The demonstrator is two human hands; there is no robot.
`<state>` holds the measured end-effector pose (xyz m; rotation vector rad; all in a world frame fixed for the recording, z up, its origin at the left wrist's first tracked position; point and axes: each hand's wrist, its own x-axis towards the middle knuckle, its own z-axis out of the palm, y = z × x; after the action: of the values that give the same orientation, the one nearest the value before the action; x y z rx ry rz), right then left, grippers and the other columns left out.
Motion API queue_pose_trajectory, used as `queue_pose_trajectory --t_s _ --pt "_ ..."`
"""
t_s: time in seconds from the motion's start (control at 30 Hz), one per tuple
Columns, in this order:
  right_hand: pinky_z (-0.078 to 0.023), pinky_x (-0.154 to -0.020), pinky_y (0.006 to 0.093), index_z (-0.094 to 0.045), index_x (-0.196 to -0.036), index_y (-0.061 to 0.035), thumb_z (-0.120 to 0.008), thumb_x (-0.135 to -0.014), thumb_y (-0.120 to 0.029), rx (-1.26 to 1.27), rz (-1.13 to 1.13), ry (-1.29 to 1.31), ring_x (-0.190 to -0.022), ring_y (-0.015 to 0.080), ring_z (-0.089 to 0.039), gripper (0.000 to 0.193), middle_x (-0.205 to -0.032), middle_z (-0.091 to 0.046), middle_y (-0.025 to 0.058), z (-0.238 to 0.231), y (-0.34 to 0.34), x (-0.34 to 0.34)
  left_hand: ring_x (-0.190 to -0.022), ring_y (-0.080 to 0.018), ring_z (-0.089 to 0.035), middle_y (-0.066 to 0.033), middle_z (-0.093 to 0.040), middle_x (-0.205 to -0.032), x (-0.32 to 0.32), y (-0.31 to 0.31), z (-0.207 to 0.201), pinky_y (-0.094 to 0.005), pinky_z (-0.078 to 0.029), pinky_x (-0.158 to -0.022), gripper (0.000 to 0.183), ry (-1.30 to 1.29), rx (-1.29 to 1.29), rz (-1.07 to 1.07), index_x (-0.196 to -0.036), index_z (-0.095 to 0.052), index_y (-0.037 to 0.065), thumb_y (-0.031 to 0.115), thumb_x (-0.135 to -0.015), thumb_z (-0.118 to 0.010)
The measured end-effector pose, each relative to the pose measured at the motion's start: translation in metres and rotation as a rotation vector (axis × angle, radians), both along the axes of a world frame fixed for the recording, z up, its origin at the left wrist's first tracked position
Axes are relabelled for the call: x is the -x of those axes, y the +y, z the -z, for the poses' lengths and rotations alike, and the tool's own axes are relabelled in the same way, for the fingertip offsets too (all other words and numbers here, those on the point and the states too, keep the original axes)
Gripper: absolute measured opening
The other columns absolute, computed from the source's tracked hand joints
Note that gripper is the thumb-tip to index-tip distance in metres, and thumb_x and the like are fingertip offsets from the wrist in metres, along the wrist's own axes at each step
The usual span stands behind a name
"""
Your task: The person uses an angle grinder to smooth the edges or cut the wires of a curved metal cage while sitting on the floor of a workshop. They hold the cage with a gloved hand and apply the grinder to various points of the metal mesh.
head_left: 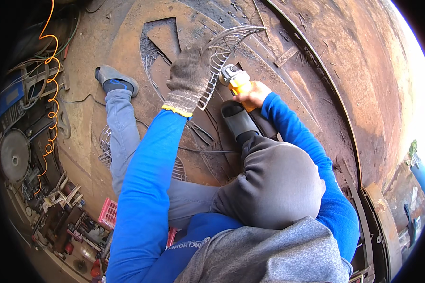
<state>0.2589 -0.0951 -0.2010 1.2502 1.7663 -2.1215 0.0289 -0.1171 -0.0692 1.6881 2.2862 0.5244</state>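
My left hand [190, 73], in a grey-brown knitted glove with a yellow hem, grips a curved metal grille [218, 56] of thin bars. The grille is held tilted above the ground, its pointed end reaching to the far right. Close to its right edge is an angle grinder [240, 81] with a silver head and yellow-orange body. My bare right hand [256, 94] wraps round the grinder's body. Whether the disc touches the bars, or is spinning, I cannot tell. Parts of similar barred grilles [178, 169] lie on the ground by my legs.
A dark cord [208, 151] crosses the ground near my legs. Left are an orange coiled hose [52, 111], a large round blade [15, 154], a pink plastic basket [108, 212] and piled tools. A raised metal rim [323, 68] curves along the right; a flat metal strip [286, 56] lies inside it.
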Motion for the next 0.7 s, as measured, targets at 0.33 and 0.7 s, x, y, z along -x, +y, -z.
queue_pose_trajectory --t_s 0.33,0.7 --pt "-0.054 -0.088 0.0359 -0.074 -0.11 -0.0064 -0.085 -0.074 -0.042 -0.023 -0.074 -0.08 -0.095 0.027 -0.071 0.052 -0.101 -0.075 0.0151 -0.025 0.008 0.008 -0.107 -0.0408 -0.067 -0.0182 -0.07 -0.116 -0.005 -0.008 0.0 -0.0479 -0.055 -0.089 0.035 -0.007 -0.053 0.063 -0.134 -0.063 0.016 0.029 -0.102 -0.059" --pt "-0.054 -0.087 0.0352 -0.074 -0.11 -0.0059 -0.086 -0.072 -0.042 -0.014 0.002 -0.019 -0.094 0.0237 -0.071 0.054 -0.1 -0.075 0.0131 0.017 -0.004 -0.007 -0.111 -0.0415 -0.066 -0.0194 -0.069 -0.12 -0.006 0.002 -0.008 -0.0458 -0.053 -0.093 0.035 -0.077 0.045 -0.048 -0.133 -0.065 0.012 0.026 -0.1 -0.062"
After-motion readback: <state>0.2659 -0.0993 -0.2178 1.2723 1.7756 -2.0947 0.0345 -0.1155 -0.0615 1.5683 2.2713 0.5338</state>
